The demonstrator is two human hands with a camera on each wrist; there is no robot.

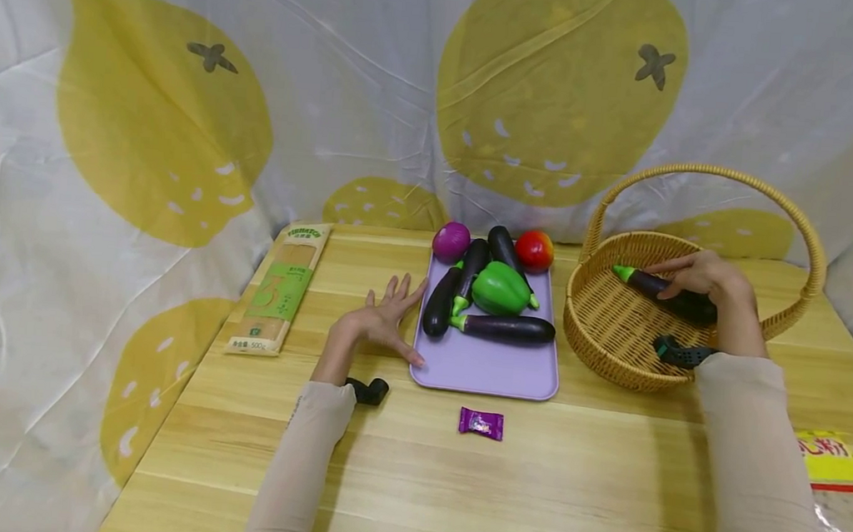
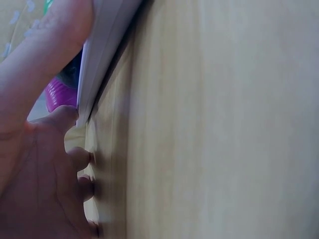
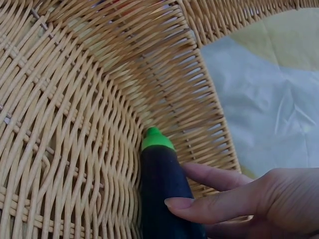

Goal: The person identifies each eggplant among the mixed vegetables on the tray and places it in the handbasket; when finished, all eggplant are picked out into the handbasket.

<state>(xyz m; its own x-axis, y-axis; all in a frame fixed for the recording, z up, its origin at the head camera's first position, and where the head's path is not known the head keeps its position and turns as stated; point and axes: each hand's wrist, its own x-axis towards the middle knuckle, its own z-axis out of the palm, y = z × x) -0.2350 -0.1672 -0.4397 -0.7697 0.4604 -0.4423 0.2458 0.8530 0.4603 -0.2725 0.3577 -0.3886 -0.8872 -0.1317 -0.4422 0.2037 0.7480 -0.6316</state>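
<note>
Inside the wicker basket (image 1: 602, 330), my right hand (image 1: 707, 276) holds a dark purple eggplant (image 1: 665, 293) with a green stem end. In the right wrist view the thumb (image 3: 187, 203) lies on the eggplant (image 3: 164, 174), its stem end close to the woven wall. My left hand (image 1: 377, 316) is spread at the left edge of the lilac tray (image 1: 485, 375), thumb and index finger at its rim. On the tray lie several eggplants (image 1: 512, 329), a green bell pepper (image 1: 501, 289), a purple onion (image 1: 451, 241) and a round red fruit (image 1: 535, 249).
A flat spaghetti package (image 1: 277, 292) lies at the table's left. One small purple wrapped candy (image 1: 481, 423) sits in front of the tray. At the right edge is a clear bag with a yellow label (image 1: 835, 465). The basket's tall handle (image 1: 705, 169) arches over it; a lemon-print cloth (image 1: 365, 86) hangs behind.
</note>
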